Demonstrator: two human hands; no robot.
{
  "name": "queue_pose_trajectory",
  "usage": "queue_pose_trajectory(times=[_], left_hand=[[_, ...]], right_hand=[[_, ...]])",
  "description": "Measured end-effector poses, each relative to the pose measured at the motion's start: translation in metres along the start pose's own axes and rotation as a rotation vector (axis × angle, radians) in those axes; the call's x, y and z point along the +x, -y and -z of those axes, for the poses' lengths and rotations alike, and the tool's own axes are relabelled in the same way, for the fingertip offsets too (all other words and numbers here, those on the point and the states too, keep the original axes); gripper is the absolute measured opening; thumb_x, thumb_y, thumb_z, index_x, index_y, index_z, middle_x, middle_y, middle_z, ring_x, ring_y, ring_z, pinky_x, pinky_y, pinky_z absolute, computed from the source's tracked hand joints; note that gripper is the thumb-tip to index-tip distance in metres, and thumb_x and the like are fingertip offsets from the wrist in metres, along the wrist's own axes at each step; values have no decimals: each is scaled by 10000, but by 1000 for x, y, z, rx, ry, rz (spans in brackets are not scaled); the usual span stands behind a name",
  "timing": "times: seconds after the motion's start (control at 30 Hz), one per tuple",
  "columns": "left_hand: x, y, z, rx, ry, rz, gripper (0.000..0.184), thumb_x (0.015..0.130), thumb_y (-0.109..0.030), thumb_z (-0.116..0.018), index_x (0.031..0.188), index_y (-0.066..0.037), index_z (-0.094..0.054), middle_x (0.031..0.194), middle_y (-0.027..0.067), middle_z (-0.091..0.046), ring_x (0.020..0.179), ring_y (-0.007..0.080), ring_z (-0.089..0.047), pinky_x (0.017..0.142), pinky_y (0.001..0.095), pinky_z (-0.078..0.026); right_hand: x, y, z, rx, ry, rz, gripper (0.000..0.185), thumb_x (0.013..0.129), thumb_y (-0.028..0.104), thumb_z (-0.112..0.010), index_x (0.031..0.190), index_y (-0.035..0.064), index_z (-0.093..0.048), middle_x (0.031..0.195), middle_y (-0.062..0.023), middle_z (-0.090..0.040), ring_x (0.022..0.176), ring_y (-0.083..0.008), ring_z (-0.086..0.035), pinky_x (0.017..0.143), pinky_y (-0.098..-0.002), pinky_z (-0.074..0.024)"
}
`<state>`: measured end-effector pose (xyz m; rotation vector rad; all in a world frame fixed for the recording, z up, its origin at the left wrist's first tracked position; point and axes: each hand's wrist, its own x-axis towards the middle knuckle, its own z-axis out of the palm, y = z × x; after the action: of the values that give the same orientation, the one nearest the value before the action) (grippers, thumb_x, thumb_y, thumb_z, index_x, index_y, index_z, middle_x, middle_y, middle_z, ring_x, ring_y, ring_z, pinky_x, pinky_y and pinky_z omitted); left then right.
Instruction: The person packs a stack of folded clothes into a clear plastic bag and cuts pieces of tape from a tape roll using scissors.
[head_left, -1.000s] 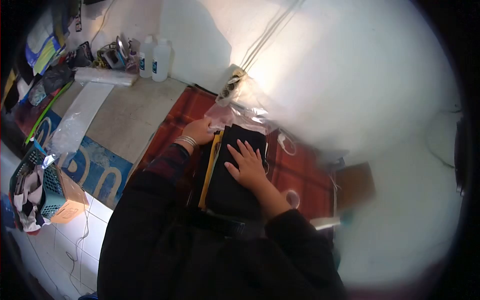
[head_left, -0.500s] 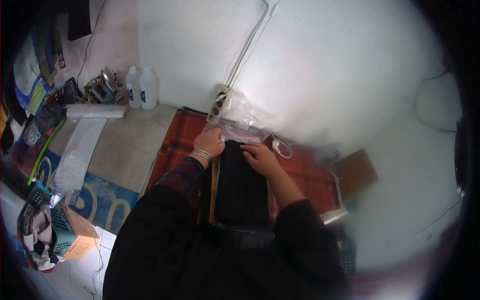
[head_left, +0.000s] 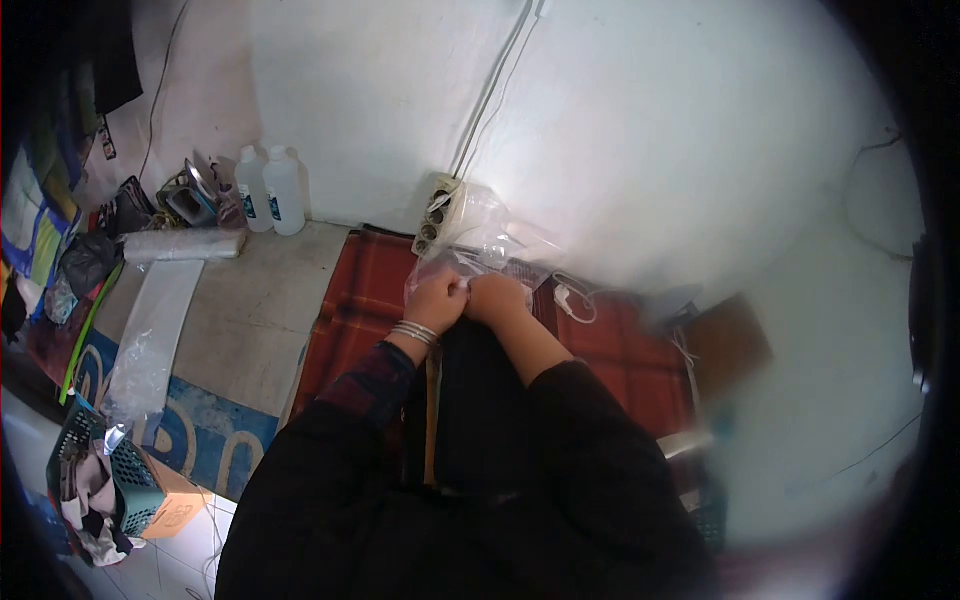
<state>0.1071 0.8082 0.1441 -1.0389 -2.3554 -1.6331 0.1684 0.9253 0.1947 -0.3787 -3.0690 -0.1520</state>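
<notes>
My left hand point(head_left: 438, 301), with bangles at its wrist, is closed at the near edge of a clear plastic bag point(head_left: 480, 262). Right beside it, almost touching, my right hand point(head_left: 499, 299) is closed on the same plastic. Below both hands lies a folded black cloth point(head_left: 478, 400), partly hidden by my sleeves, with a strip of yellow point(head_left: 432, 420) along its left side. The stack rests on a red checked cloth point(head_left: 350, 300). My fingertips are partly hidden.
A power strip point(head_left: 435, 215) leans at the wall behind the bag. White cable point(head_left: 575, 302) lies right of it. Two bottles point(head_left: 285, 190), an iron point(head_left: 190, 198) and a plastic roll point(head_left: 183, 246) stand or lie at left. A basket point(head_left: 135, 490) holds clothes. A brown board point(head_left: 728, 350) is at right.
My right hand has left its flat position on the black cloth and moved up and left to the plastic. My left hand has come nearer to it. The view has shifted.
</notes>
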Motion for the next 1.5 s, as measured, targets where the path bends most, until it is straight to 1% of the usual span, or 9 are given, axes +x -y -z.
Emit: queue_pose_trajectory(times=[0.33, 0.47, 0.53, 0.73, 0.83, 1.03, 1.23, 1.33, 1.5], left_hand=[[-27, -13, 9, 306, 207, -258, 156, 832, -244, -592, 878, -109, -530, 793, 120, -606, 757, 345, -603, 624, 441, -470], [-31, -12, 3, 395, 196, -369, 135, 828, -220, -579, 881, -110, -524, 777, 103, -607, 732, 320, -609, 611, 432, -476], [-32, -13, 6, 395, 200, -380, 128, 828, -218, -581, 871, -109, -530, 819, 101, -615, 760, 328, -605, 622, 442, -472], [-39, -26, 27, 324, 128, -513, 140, 815, -226, -596, 853, -110, -529, 721, 87, -579, 713, 288, -606, 597, 409, -463], [-53, -26, 41, 253, 99, -543, 151, 809, -231, -609, 824, -100, -535, 731, 88, -556, 743, 291, -581, 633, 402, -457], [-86, 14, 60, 452, 74, -491, 159, 821, -207, -606, 816, -74, -521, 759, 100, -510, 745, 309, -528, 663, 402, -444], [-122, 30, 69, 199, 293, -248, 165, 827, -180, -579, 785, -49, -487, 765, 134, -505, 765, 338, -525, 680, 419, -440], [-124, 39, 58, 123, 250, -167, 105, 803, -128, -550, 788, -47, -484, 771, 140, -509, 775, 352, -530, 685, 426, -439], [-141, 81, 55, 124, 350, -92, 137, 775, -132, -570, 819, -36, -482, 826, 160, -524, 824, 354, -536, 722, 411, -440]], right_hand=[[-35, -71, -2, 90, -265, -64, 245, 776, 221, -599, 988, 99, -592, 866, -130, -648, 858, -329, -636, 734, -436, -501], [-60, -112, -53, 194, -277, -102, 272, 776, 262, -604, 999, 105, -588, 896, -136, -637, 878, -325, -624, 735, -441, -490], [-74, -109, -58, 600, -222, -328, 279, 772, 247, -608, 1013, 111, -575, 911, -136, -615, 889, -329, -610, 735, -448, -483], [-149, -68, -43, 501, -617, -241, 241, 776, 195, -617, 986, 92, -559, 918, -127, -589, 882, -341, -601, 743, -435, -494], [-155, -69, -70, 480, -512, -359, 234, 787, 185, -607, 990, 83, -549, 944, -128, -592, 874, -345, -602, 728, -437, -498], [-158, -72, -85, 638, -549, -368, 184, 791, 154, -583, 948, 74, -530, 917, -138, -590, 854, -370, -590, 706, -454, -483], [-158, -70, -98, 607, -634, -253, 154, 779, 106, -580, 913, 43, -539, 864, -165, -593, 811, -362, -589, 701, -439, -478], [-125, -84, -127, 1047, -514, -415, 185, 794, 181, -606, 906, 37, -578, 841, -170, -610, 809, -336, -623, 717, -411, -489], [-135, -91, -137, 709, -493, -546, 254, 790, 240, -625, 957, 60, -557, 839, -181, -628, 830, -343, -631, 731, -420, -489]])
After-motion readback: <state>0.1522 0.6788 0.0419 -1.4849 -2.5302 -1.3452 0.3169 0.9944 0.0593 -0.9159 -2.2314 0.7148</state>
